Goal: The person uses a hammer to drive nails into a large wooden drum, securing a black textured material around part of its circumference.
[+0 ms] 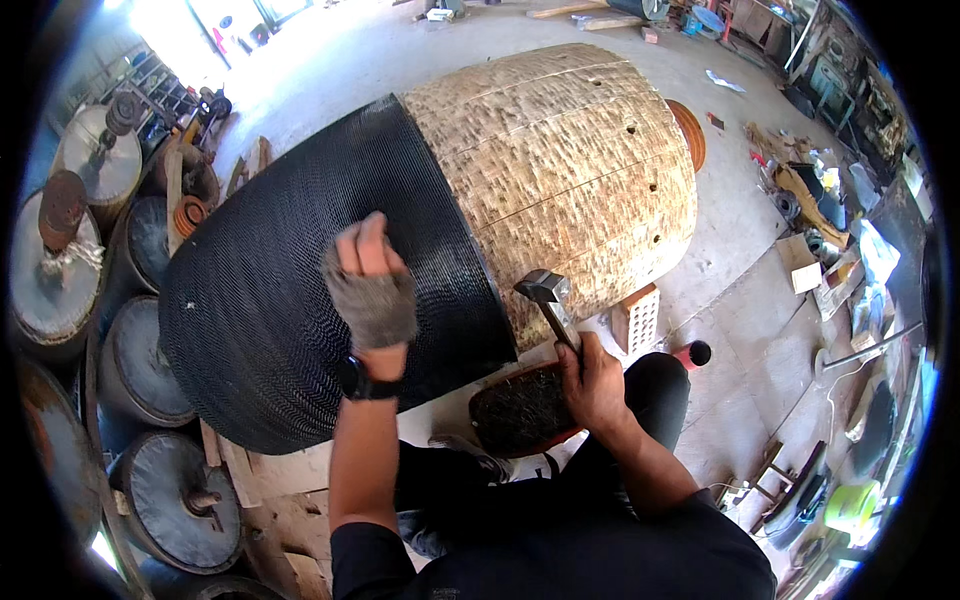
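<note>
Left hand, in a fingerless glove, is pressing curled fingers onto the drum, seemingly bracing on its black studded half. Right hand is gripping a hammer, head hanging by the bare wood, with a tray of tacks sitting underneath.

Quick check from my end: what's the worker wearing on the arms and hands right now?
The left hand wears a grey fingerless knit glove, with a black watch on the wrist. The right hand is bare. Both forearms are uncovered below black short sleeves.

Drum: black ribbed weave, tan bare wood. Glove grey. Brick red.
</note>
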{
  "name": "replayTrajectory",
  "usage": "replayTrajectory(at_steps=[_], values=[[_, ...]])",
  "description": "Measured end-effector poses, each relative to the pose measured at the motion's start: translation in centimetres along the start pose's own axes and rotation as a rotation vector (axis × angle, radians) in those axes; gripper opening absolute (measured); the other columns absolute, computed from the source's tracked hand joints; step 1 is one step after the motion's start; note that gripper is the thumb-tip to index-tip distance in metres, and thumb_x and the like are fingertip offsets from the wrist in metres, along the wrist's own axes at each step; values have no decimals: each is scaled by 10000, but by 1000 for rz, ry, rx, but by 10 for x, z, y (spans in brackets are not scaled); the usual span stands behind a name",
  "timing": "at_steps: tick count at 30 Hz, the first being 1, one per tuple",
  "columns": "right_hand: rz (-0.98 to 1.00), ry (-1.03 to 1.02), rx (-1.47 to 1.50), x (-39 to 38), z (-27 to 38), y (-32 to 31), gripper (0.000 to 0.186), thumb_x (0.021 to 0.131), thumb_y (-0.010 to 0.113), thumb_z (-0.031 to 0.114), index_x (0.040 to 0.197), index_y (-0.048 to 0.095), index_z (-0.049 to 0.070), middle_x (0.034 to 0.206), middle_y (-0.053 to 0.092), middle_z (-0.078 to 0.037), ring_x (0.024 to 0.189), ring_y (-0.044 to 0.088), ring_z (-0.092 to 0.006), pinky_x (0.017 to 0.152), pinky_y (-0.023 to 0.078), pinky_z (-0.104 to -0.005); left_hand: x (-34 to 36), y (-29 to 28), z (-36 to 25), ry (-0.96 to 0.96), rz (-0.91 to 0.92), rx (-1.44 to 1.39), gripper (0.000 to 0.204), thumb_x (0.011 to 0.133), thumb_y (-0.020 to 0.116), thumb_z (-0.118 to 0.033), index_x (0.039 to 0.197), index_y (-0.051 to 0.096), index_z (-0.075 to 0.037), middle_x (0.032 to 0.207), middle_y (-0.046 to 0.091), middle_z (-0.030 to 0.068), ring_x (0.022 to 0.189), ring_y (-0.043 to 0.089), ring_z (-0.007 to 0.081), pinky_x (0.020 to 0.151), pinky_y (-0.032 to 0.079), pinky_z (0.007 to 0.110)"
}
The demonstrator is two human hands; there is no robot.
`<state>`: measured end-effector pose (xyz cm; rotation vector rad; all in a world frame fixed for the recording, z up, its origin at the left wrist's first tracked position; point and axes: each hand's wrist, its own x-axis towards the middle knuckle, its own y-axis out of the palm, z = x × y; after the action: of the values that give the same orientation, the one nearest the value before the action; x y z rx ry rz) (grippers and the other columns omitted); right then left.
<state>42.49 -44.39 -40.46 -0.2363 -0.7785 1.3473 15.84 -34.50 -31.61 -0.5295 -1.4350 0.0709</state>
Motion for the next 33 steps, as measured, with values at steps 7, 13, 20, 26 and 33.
replayTrajectory(at_steps=[7,13,20,26,33], values=[[22,36,74,-8,-19,3,229,962,634,196,1000,506,10,752,623,-272,702,618,-490,591,475,-539,-65,20,-84,-136,134,-477,461,853,645,52,1297,560,-37,1029,663,128,892,647,268,843,510,402],[56,43,99,-3,-16,0,238,969,633,215,976,508,13,747,618,-272,700,613,-493,584,470,-533,-56,16,-88,-223,244,-541,540,827,648,72,1340,519,-35,948,623,104,836,604,236,773,506,382],[32,-19,123,8,-2,-2,226,972,618,209,966,505,14,729,619,-258,677,620,-477,579,473,-536,-30,11,-112,-412,321,-531,701,729,704,47,1378,441,7,935,597,97,889,569,266,809,477,417],[59,-59,3,12,1,-2,214,964,614,193,978,499,13,720,621,-242,655,629,-457,580,487,-538,-35,18,-110,-376,288,-413,749,740,706,8,1418,389,18,959,585,104,910,569,282,845,461,438],[29,-82,-59,8,-5,0,207,952,630,169,990,500,12,696,614,-241,632,623,-458,555,486,-533,-35,19,-113,-450,360,-440,796,811,717,-67,1489,309,13,954,578,108,914,579,271,833,471,438]])
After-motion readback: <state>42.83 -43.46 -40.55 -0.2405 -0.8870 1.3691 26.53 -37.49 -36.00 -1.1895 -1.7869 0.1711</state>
